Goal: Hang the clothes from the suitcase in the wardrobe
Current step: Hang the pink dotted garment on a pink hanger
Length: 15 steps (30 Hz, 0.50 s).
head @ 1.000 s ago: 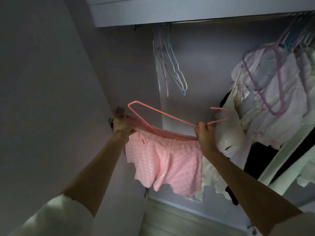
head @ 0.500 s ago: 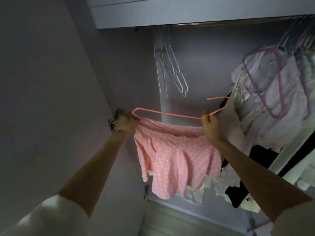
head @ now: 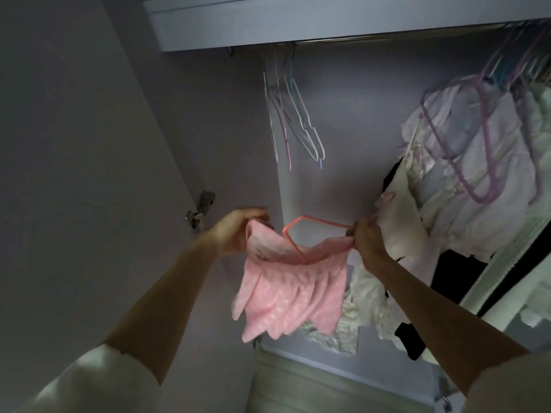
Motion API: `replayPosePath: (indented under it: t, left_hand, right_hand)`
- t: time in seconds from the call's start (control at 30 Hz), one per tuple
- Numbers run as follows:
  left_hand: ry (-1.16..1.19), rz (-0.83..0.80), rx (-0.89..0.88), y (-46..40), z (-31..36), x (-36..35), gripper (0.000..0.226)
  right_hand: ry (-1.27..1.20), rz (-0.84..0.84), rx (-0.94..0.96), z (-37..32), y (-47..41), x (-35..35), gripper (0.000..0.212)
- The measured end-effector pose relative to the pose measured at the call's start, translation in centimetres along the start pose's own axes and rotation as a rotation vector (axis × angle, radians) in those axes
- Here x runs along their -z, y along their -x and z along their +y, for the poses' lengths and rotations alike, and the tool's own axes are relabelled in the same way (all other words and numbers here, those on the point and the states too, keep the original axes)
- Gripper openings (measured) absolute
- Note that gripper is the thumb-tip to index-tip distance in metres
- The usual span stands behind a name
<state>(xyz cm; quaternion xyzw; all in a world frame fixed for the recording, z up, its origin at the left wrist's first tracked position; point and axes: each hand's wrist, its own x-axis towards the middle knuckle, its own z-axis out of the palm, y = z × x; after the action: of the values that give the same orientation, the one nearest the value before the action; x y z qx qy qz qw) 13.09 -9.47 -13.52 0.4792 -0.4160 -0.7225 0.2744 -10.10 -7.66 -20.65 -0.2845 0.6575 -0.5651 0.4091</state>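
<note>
A pink checked garment (head: pixel 286 290) hangs between my hands inside the wardrobe. My left hand (head: pixel 238 234) grips its left edge, just off the end of a pink wire hanger (head: pixel 301 228). The hanger's right end and the cloth's right edge are pinched together in my right hand (head: pixel 368 238). The hanger is tilted, and its lower bar dips into the fabric. The wardrobe rail (head: pixel 343 41) runs overhead under a shelf. No suitcase is in view.
Several empty wire hangers (head: pixel 293 114) hang from the rail at the centre. White and pale clothes (head: pixel 477 180) on purple hangers crowd the right side, with dark garments below. A door hinge (head: pixel 201 208) sits on the left panel.
The hanger has tilted and its left end has slipped away from my left hand toward the centre. The pink garment now sags and bunches between my hands.
</note>
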Motion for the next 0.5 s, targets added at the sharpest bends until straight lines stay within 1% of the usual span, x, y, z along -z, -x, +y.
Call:
replayPosePath:
  t: [0.03,0.1,0.13,0.17,0.2,0.23,0.27,0.33,0.4,0.5]
  left_hand:
    - [-0.209,0.019,0.041,0.2,-0.3,0.0,0.019]
    - [-0.683,-0.006,0.118,0.2,-1.0,-0.2,0.025]
    - [-0.857,-0.050,0.150,-0.1,-1.6,-0.5,0.024]
    - [-0.964,-0.093,0.174,-0.1,-2.0,-1.0,0.028]
    - [-1.008,-0.126,0.183,-0.5,-2.7,-1.6,0.036]
    - [-0.990,-0.137,0.172,-1.0,-3.2,-2.1,0.045]
    - [-0.923,-0.126,0.149,-1.3,-3.6,-2.9,0.049]
    - [-0.820,-0.057,0.075,-2.0,-4.2,-4.4,0.048]
    - [-0.841,-0.031,-0.012,-2.7,-4.4,-5.4,0.047]
    - [-0.752,0.068,-0.077,-4.0,-4.5,-6.3,0.031]
  right_hand:
    - [0.000,-0.004,0.059,-0.7,0.2,-0.3,0.039]
    - [-0.023,-0.033,0.166,-2.1,0.3,-1.0,0.041]
    - [-0.029,-0.054,0.201,-2.6,0.3,-1.5,0.043]
    - [-0.027,-0.087,0.217,-3.1,0.5,-1.9,0.044]
    - [-0.021,-0.125,0.227,-3.2,0.5,-2.2,0.045]
    - [-0.010,-0.156,0.240,-3.3,0.5,-2.4,0.046]
    - [0.009,-0.175,0.250,-3.2,0.5,-2.6,0.047]
    - [0.016,-0.184,0.257,-3.4,0.6,-2.3,0.048]
    - [-0.028,-0.185,0.251,-3.8,0.7,-2.2,0.048]
    - [-0.071,-0.169,0.239,-4.8,0.6,-1.7,0.047]
